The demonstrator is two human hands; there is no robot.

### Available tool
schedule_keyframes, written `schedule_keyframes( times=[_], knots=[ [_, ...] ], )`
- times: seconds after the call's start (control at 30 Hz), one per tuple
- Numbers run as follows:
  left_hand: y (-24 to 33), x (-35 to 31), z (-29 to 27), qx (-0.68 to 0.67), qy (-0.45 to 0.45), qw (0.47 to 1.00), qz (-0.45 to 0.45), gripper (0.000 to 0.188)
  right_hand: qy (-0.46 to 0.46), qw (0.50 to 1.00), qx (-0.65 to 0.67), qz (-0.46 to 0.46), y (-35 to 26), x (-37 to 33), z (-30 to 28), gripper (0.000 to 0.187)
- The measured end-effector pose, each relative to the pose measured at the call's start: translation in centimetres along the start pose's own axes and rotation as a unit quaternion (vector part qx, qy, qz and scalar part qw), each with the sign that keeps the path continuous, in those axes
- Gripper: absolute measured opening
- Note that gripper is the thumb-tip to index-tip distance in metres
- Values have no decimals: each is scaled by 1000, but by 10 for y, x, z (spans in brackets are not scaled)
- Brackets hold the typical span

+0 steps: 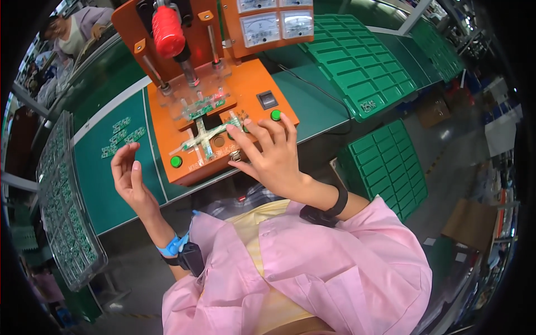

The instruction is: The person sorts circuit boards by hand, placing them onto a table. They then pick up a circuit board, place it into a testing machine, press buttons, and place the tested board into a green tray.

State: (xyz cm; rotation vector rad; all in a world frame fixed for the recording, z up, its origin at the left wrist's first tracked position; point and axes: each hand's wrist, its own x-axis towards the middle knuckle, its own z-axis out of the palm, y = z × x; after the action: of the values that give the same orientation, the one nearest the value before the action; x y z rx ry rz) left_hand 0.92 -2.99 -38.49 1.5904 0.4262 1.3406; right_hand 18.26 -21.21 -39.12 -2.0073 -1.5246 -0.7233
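Observation:
My right hand lies over the front of an orange press-type test fixture. Its fingers are spread. The index fingertip is near a small green circuit board at the end of a cross-shaped light strip, and one outer fingertip is close to a green push button; contact is hard to tell. My left hand hovers left of the fixture, fingers loosely curved and apart, with nothing in it. Beyond it, several small circuit boards lie on the green mat. Another green button sits at the fixture's left corner.
Above the fixture bed is a red-handled lever. Panel meters stand behind. Green compartment trays are at the right, with more lower down. A clear tray of boards is far left. A person sits beyond.

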Motion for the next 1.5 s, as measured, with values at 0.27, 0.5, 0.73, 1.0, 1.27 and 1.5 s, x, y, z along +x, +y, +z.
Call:
schedule_keyframes(
  times=[0.27,0.5,0.73,1.0,1.27,1.5],
  knots=[
    [-4,-10,36,-47,-26,998,-40,43,58,998,-11,10,-4,-5,10,61],
    [2,-13,51,-87,-26,994,-68,61,68,997,6,31,-6,-6,12,60],
    [2,-15,55,-130,-16,988,-77,67,81,996,20,36,-6,-8,15,60],
    [5,-15,58,-130,5,989,-75,67,83,995,23,44,-6,-9,17,58],
    [-1,-15,54,-146,20,986,-82,68,100,994,13,35,-5,-10,21,58],
    [2,-16,55,-154,20,985,-77,67,93,995,9,34,-6,-10,18,57]
  ],
)
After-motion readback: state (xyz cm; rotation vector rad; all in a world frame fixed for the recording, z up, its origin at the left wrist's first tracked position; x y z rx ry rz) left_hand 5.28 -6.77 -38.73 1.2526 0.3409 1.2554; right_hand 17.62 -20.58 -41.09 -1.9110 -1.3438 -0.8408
